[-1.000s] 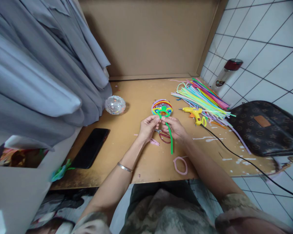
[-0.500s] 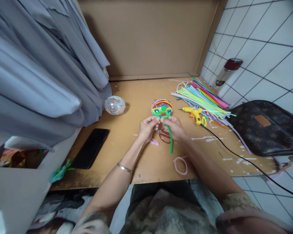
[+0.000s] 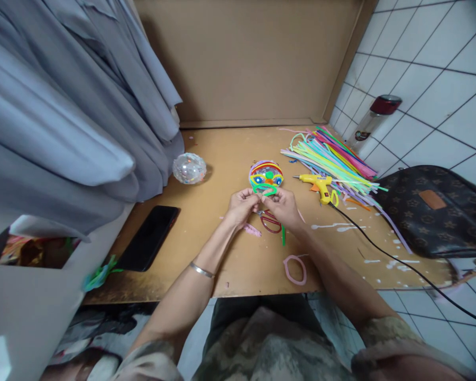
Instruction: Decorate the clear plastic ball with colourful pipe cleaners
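Both hands meet over the middle of the table. My left hand [image 3: 241, 205] pinches one side of a green pipe cleaner [image 3: 270, 192] bent into a flat loop. On its other side my right hand [image 3: 283, 207] grips the same strip, whose tail hangs below that hand. Just beyond the loop sits a round clear ball [image 3: 266, 172] wrapped in purple, red and yellow bands, with blue eyes and a green spot. Red-handled scissors [image 3: 270, 222] lie under the hands, partly covered.
A yellow glue gun [image 3: 319, 185], colourful pipe cleaners [image 3: 333, 159], a bottle [image 3: 375, 121] and a dark bag [image 3: 432, 211] are right. A clear ball [image 3: 189, 169] and black phone [image 3: 149, 238] are left. A pink loop [image 3: 295, 270] lies near the front edge.
The green loop now looks wider and its hanging tail is partly hidden behind my right hand. My right fingers have curled in closer to my left. The whole view has shifted slightly.
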The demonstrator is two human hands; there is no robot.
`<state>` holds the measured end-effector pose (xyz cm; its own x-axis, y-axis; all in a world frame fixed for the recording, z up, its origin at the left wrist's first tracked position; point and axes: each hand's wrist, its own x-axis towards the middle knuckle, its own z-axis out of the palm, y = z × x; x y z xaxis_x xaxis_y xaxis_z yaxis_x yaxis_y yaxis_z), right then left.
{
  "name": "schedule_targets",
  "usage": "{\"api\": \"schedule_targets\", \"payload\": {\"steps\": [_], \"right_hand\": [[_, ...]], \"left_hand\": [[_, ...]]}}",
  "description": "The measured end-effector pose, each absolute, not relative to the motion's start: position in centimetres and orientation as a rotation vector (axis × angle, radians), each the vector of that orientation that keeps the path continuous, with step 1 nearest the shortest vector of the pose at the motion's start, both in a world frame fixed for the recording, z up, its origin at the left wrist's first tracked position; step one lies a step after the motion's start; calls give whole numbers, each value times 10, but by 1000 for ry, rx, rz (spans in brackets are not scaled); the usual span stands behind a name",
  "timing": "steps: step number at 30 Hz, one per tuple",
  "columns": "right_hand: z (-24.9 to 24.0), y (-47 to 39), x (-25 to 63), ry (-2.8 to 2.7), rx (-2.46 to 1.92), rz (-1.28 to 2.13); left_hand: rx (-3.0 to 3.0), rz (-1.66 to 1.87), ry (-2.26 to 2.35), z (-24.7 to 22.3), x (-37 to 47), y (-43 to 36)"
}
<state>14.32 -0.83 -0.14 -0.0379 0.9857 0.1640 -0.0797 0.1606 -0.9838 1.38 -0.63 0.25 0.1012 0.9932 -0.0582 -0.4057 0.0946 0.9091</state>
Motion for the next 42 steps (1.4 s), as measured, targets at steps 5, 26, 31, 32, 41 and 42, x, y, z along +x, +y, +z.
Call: {"api": "schedule_targets", "payload": {"steps": [5,26,31,32,41,42], "right_hand": [[9,-11,142,-1203,-899,1189],[10,-10,147,-1241,-1054,1232],[12,-12,146,-1212,-1099,1285],[11,-12,146,-1218,-1096,1277],[8,-11,144,-1294,-1078,1186],[7,-11,144,-1314,-1059,1169]], "left_hand": [[889,1298,860,3,15,-8],[1146,1388,979,5,9,-9],[1063,1431,1002,5,10,-9],[1058,1434,1001,5,11,-9],[1014,1434,965,4,12,-8],[990,1432,955,5,12,-9]]}}
